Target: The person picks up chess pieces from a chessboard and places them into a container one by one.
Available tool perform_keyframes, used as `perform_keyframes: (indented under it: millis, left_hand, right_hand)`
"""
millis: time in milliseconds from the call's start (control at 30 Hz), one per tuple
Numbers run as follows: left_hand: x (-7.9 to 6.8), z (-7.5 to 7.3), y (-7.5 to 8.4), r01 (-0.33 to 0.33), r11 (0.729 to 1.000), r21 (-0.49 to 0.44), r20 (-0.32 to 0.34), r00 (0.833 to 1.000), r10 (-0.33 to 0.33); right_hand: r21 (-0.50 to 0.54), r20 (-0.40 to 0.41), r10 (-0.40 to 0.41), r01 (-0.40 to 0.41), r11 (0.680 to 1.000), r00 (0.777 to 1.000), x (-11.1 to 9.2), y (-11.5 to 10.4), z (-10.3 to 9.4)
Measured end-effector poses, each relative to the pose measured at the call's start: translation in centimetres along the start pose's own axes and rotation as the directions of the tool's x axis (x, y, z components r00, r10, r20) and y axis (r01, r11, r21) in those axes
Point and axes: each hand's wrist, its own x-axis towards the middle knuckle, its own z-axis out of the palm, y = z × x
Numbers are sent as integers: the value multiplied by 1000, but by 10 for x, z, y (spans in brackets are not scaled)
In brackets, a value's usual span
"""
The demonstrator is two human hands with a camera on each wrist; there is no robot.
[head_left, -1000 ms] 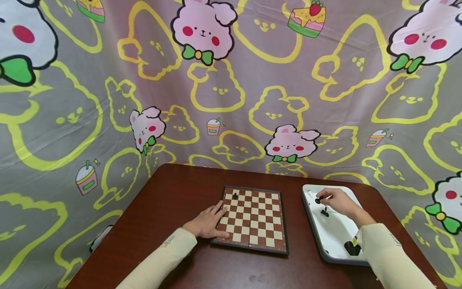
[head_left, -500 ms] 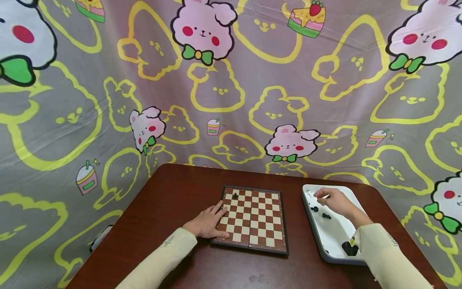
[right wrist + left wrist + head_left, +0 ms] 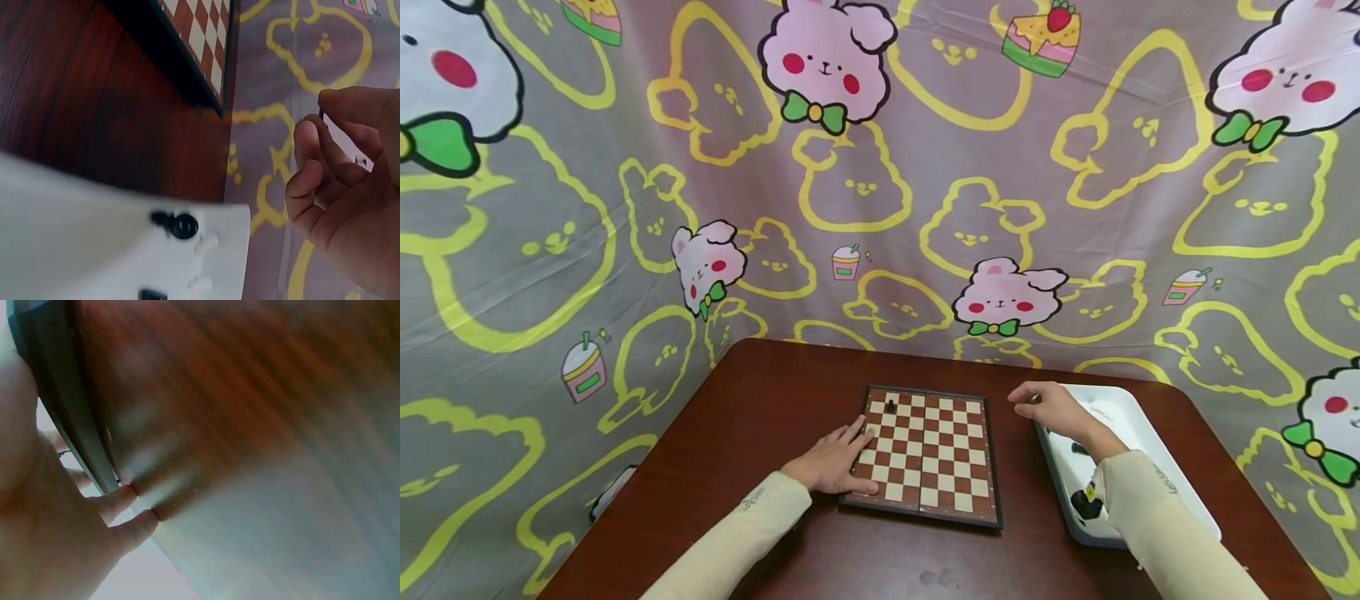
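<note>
My left hand [image 3: 831, 465] lies spread over the near-left edge of the chessboard [image 3: 985, 450], fingers straight and touching it. A small black chess piece [image 3: 891, 406] stands near the board's far left corner. My right hand [image 3: 1052, 408] hovers over the left rim of the white tray [image 3: 1157, 467], thumb and index finger brought together, the other fingers curled. In the right wrist view a dark sliver shows between those fingertips; whether it is a held piece or background is unclear. Lying in the tray are a black chess piece [image 3: 175, 225] and a white piece [image 3: 206, 244].
Both board and tray rest on a dark reddish-brown table [image 3: 790, 375]. A strip of table separates them. Patterned cloth [image 3: 925, 167] hangs behind and at the left. Another white piece [image 3: 200, 284] and a dark one [image 3: 151, 294] lie in the tray.
My right hand has come up from inside the tray and moved left toward the board. A black piece it touched earlier lies in the tray. The left hand has stayed put.
</note>
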Motion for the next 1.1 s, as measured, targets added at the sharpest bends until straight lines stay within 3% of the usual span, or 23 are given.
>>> perform_keyframes:
  millis: [333,600,1100]
  left_hand:
    - [0,-2,0,2,1000,0,-4,1000,-2]
    - [0,-2,0,-6,1000,-4,-12,1000,6]
    - [1,-2,2,0,1000,0,-8,1000,0]
  right_hand:
    - [9,29,-79,79,997,996,21,-22,32]
    - [70,109,-128,120,990,986,36,-44,60]
    - [69,78,-95,90,994,992,61,-66,109]
